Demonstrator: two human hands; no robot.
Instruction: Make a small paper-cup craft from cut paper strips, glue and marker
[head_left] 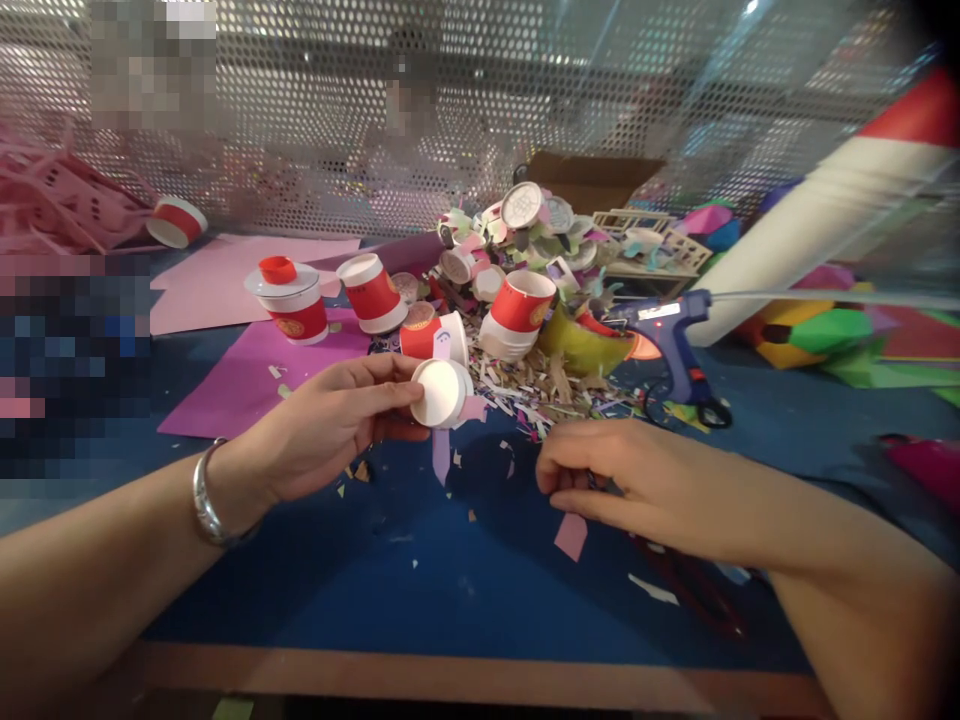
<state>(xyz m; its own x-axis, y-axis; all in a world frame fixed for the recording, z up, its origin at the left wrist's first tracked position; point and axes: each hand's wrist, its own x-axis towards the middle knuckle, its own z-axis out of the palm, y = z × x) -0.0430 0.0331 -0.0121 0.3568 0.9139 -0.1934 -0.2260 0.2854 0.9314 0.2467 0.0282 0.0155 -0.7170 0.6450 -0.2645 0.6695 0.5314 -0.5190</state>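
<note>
Head view: nearest you on the blue table [375,590], what looked like dark red scissors [705,600] lay by your right wrist. Your right hand [630,480] was curled, with a pink paper piece [571,538] at its thumb; whether pinched or merely touched could not be told. Left of that hand and slightly farther off, your left hand [330,415], the nearer one, clamped a round white cup piece [439,392], flat face towards you; beneath it a purple strip [441,458] pointed lengthwise towards you. Beyond were red-and-white cups [517,305], a blue glue gun [675,345] at right, and a perforated screen [300,120].
</note>
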